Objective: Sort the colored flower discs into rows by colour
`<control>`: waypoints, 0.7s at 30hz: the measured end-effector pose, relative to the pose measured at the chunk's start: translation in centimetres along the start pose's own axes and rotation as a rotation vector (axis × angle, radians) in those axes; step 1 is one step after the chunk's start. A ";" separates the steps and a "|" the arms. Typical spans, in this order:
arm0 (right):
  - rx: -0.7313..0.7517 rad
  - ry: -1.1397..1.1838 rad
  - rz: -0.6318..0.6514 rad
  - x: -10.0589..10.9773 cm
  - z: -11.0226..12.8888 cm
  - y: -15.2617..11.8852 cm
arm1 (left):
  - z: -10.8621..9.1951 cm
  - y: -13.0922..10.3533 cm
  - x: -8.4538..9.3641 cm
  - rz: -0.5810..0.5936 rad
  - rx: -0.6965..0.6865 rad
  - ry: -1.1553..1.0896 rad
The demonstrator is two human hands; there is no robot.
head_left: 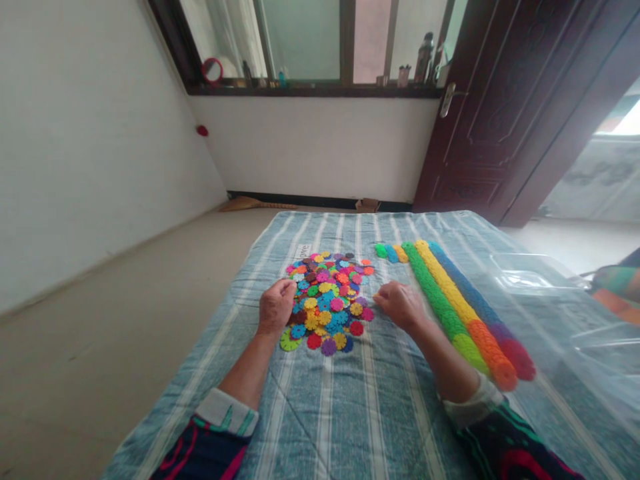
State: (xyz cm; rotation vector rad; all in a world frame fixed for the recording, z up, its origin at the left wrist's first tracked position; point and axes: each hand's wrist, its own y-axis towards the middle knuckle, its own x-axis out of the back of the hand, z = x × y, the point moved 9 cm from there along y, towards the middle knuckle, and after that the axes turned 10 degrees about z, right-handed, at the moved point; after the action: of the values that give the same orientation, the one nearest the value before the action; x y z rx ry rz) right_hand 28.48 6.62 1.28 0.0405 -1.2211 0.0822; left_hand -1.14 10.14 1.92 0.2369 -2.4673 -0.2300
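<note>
My left hand (276,305) rests curled at the nine o'clock edge of the pile of flower-shaped discs (327,300), its fingers tucked under, so I cannot tell whether a disc is pinched inside. My right hand (399,301) sits at the three o'clock edge, fingertips drawn together toward the pile; something small may be held there, but it is too tiny to be sure. The pile lies on the striped blanket (320,407), straight ahead at twelve o'clock from my forearms.

Just beyond my right hand, at about two o'clock, lie three long stacked rows: a green row (436,297), a yellow-to-orange row (457,303) and a blue-to-red row (477,308), side by side and touching. A few short stubs (391,253) lie apart near their far ends.

The risks, as I judge them:
- My right wrist is very near the green row; a careless sweep outward could roll it or break it apart, and the neighbours with it.
- The blanket is soft and ridged, so loose discs nudged by either hand could scatter, and long rows may buckle if lifted by one end.
- Many discs overlap, so a pinch could drag out two at once or a wrong colour.
- A clear plastic lid (537,273) at three o'clock is hard to see and easy to bump.
</note>
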 end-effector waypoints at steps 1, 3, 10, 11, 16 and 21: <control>-0.008 -0.056 0.025 -0.1 0.2 -0.1 | 0.0 0.0 0.0 0.000 0.000 -0.002; -0.016 -0.126 0.062 -0.3 0.7 -0.2 | -0.1 -0.1 0.0 -0.004 -0.008 -0.002; -0.003 -0.188 0.119 -0.5 1.5 -0.3 | -0.1 0.0 0.0 0.003 -0.011 -0.011; -0.002 -0.193 0.126 -0.5 1.6 -0.3 | -0.1 0.0 0.0 0.006 -0.006 -0.013; -0.004 -0.207 0.158 -0.2 2.3 -0.5 | 0.1 0.3 0.3 0.003 0.017 0.021; -0.010 -0.250 0.196 1.8 1.5 0.9 | 0.6 0.7 0.3 -0.016 0.004 0.049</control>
State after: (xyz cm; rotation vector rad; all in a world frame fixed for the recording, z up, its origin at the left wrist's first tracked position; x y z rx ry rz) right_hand 27.59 7.43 3.43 -0.0799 -1.4734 0.2483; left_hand -1.85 10.84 1.82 0.2609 -2.4179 -0.2233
